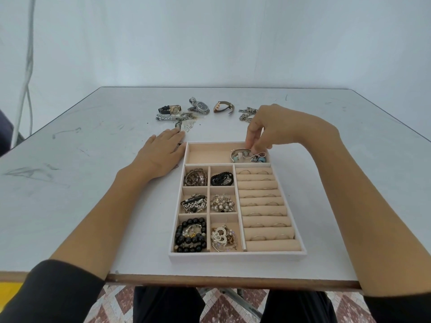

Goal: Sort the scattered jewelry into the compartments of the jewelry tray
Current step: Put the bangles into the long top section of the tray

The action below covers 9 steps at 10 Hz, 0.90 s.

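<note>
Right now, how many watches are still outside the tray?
3, in a row beyond the tray: black-strap watch, silver watch, brown-strap watch, left to right. A metal band by the first may be a fourth.

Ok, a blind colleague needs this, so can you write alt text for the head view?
A person's right hand pinches a bracelet in the long top compartment of a beige jewelry tray, while the left hand rests flat on the white table beside it. Watches lie beyond the tray.

A beige jewelry tray [235, 256] lies flat, compartments filled, bracelets [238, 155] in its far one, watches [200, 107] scattered beyond it.
</note>
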### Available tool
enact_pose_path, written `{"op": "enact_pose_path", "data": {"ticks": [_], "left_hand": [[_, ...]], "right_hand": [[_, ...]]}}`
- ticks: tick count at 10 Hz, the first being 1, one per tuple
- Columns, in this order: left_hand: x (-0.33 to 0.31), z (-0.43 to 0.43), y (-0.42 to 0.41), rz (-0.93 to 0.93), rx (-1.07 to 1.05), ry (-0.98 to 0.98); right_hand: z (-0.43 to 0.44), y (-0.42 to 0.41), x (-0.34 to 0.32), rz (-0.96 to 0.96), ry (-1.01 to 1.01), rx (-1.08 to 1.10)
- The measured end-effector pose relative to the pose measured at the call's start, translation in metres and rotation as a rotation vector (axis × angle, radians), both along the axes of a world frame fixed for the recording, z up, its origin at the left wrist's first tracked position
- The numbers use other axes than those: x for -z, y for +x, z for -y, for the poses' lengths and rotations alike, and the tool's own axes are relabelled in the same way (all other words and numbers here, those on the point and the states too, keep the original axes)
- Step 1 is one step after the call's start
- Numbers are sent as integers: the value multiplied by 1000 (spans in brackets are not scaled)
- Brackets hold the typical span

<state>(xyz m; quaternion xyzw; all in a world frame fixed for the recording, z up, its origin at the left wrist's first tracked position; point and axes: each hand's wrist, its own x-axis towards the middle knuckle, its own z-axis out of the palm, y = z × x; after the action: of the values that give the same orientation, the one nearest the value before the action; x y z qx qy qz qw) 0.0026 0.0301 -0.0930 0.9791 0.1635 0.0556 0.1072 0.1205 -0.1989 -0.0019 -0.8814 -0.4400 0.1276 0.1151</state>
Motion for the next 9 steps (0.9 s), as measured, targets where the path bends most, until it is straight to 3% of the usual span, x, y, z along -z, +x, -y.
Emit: {"op": "enact_pose_path", "data": {"ticks": [5,9], "left_hand": [[0,0,0,-4,0,-1],[-1,1,-1,-9,3,-1]], "right_hand": [[-11,-10,6,-46,108,-90],[-17,-20,7,65,-1,-75]]}}
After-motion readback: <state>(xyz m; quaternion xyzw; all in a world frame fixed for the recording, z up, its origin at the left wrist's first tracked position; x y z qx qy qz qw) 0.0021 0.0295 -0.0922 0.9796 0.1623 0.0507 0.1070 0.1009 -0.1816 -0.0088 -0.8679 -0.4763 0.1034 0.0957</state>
